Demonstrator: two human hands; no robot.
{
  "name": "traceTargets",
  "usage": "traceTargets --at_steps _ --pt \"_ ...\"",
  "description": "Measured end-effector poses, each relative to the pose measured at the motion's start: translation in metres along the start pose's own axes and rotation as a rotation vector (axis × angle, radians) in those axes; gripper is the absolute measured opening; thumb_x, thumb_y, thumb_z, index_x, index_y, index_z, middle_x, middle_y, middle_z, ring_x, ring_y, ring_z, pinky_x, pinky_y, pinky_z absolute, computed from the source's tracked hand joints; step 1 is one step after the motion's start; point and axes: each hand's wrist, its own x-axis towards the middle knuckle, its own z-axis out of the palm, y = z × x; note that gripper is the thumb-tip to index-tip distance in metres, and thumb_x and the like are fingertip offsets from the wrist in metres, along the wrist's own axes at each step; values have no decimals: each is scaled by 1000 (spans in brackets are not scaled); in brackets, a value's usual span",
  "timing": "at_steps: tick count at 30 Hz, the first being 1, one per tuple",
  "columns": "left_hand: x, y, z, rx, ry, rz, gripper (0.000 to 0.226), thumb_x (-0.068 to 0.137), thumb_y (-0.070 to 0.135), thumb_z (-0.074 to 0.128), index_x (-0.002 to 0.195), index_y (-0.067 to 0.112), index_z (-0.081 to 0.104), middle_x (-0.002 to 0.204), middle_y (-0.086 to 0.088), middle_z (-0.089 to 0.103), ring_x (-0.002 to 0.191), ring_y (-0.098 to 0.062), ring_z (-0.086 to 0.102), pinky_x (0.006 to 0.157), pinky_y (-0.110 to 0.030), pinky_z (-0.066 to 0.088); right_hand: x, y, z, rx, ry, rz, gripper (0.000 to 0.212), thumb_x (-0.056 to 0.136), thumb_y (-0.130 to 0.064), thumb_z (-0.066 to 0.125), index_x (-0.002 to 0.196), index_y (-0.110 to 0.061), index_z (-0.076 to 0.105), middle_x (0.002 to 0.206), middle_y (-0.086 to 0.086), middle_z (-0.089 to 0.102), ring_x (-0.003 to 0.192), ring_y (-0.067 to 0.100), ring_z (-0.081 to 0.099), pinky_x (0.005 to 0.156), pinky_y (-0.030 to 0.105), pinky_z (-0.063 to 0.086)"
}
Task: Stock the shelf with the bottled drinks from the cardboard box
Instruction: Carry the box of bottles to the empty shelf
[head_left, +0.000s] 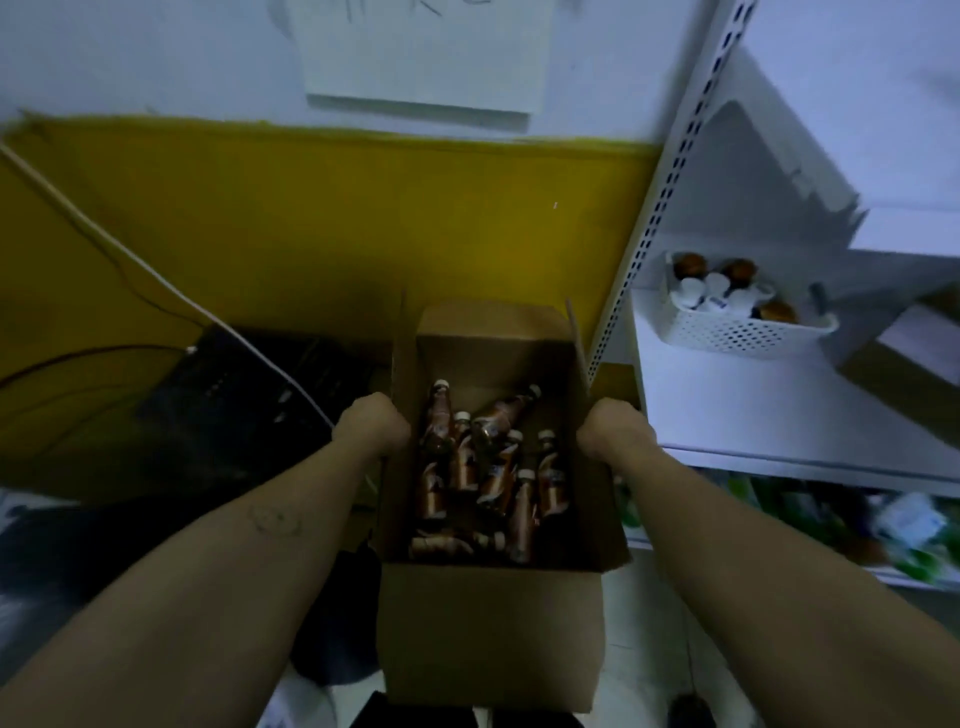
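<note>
Left hand (373, 422) and right hand (615, 432) each clench a side wall of the open cardboard box (488, 629); tilting it could topple the loosely packed bottles (480, 467).

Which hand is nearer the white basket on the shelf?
Right. The right hand grips the box's shelf-side wall, below-left of the white basket; the left hand grips the opposite wall, farther away.

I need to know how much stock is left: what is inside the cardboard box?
The cardboard box holds about ten brown bottled drinks with white caps, some upright, some tipped over. The box floor beneath them is mostly covered, so any lower layer is hidden.
</note>
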Motion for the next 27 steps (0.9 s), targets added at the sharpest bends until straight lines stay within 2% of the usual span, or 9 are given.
traceTargets --at_steps 2,6,10,14,16,19,21,24,27 --pt "-27 -11 2 -12 22 -7 26 94 11 46 68 10 45 71 -8 46 56 -20 41 49 -29 34 -22 3 -3 -12 18 -40 25 93 -16 51 113 -5 62 113 16 64 103 35 62 85 42 52" --pt "-68 -32 1 -32 43 -8 19 89 12 49 71 11 49 73 -7 52 61 -21 49 50 -29 39 -58 12 -5 -57 26 -82 25 93 -18 52 112 -5 62 115 15 64 105 34 62 82 40 50" --pt "-106 -62 10 -27 14 -6 15 89 15 51 74 12 52 83 -10 60 68 -22 57 55 -31 47 -93 26 7 -117 -17 -98 23 94 -20 52 110 -6 61 117 16 62 105 34 61 83 41 52" --pt "-148 -105 35 -64 -16 49 20 87 15 49 67 13 48 78 -9 56 66 -23 54 53 -29 41 -136 43 40 -211 -29 -96 29 94 -15 47 121 -6 51 122 18 57 108 34 58 74 38 46" --pt "-173 -131 51 -91 1 75 26 87 14 50 61 13 45 71 -7 52 60 -21 49 52 -29 39 -161 55 59 -244 -41 -81 26 96 -16 44 118 -6 53 112 13 58 98 29 56 71 34 44" --pt "-207 -169 75 -106 2 117 30 88 16 51 58 12 45 65 -6 51 56 -21 48 51 -29 38 -204 74 87 -237 -38 -45 18 97 -22 48 100 -9 61 84 5 58 75 23 57 67 36 52" --pt "-226 -190 88 -96 12 130 28 89 17 51 62 12 49 69 -8 54 62 -23 52 53 -29 41 -235 86 102 -275 -8 -46 22 97 -30 50 98 -11 60 84 5 60 79 25 62 71 37 55" --pt "-250 -212 103 -58 38 146 30 90 19 51 61 13 49 65 -5 52 59 -22 52 50 -27 38 -271 105 120 -316 46 -69 28 95 -39 53 106 -14 59 98 6 64 91 25 64 76 36 55" --pt "-270 -230 117 -58 66 140 34 92 25 52 60 14 50 61 -2 52 55 -18 51 45 -26 34 -296 119 130 -327 54 -53 27 94 -40 54 101 -15 57 93 4 59 94 26 63 83 40 55"
